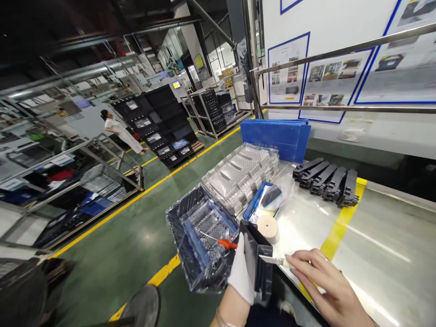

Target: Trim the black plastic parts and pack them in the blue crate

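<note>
Gloved left hand (pixel 241 272), closed around a black moulded plastic part (pixel 259 263), holds it upright by the steel desk (pixel 374 254), facing the small blade (pixel 270 260) pinched in the curled bare right hand (pixel 329 288).

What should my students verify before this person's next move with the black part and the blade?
Left hand gloved and gripping the black part: ok.
Right hand gloved near the metal blade: not ok, it is bare.
Blade held securely: cannot tell, the fingers hide its grip.
Orange-handled tool apart from the left hand: cannot tell, they look very close.
Other black parts lined up on the bench: ok.
</note>
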Demonstrator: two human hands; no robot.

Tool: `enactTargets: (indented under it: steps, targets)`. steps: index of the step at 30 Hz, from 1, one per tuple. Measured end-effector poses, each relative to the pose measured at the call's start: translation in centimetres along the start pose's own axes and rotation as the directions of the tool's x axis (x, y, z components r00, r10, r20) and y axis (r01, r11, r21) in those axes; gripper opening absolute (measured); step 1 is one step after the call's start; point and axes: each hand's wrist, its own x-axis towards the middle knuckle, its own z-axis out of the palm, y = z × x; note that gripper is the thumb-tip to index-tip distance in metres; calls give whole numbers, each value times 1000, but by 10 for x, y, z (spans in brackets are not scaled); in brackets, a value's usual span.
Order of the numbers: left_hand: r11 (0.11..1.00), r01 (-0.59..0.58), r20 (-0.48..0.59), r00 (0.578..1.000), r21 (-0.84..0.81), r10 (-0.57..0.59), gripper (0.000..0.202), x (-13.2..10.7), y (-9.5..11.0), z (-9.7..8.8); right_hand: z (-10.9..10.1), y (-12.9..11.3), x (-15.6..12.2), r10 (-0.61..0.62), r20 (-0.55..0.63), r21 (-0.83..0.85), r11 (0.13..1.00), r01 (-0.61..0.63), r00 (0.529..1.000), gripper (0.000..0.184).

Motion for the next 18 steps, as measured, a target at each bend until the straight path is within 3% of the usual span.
enactTargets:
  steps: [4, 6, 9, 11, 16, 18]
  targets:
    - [985, -44, 10, 999, -169, 46, 69, -11, 11, -3, -13, 10, -8, 119, -168, -69, 989, -132, 979, 31]
    - [959, -66, -37, 998, -276, 58, 70, -15, 19, -8, -22, 9, -14, 159, -156, -63, 983, -170, 975, 24]
    - [941, -97, -235, 972, -324, 19, 76, -15, 30, -16, -29, -4, -18, 156, 98, 15, 987, -159, 983, 20]
    - [943, -136, -344, 939, -304, 25, 75, -15, 35, -17, -26, -14, -16, 161, 259, 64, 981, -183, 952, 17]
    - [942, -166, -400, 916, -293, 38, 60, -20, 44, -5, -13, -29, -4, 134, 495, 164, 956, -244, 859, 22]
    - [937, -171, -421, 907, -306, 28, 55, -22, 47, 2, -12, -32, -2, 131, 528, 151, 958, -245, 839, 22]
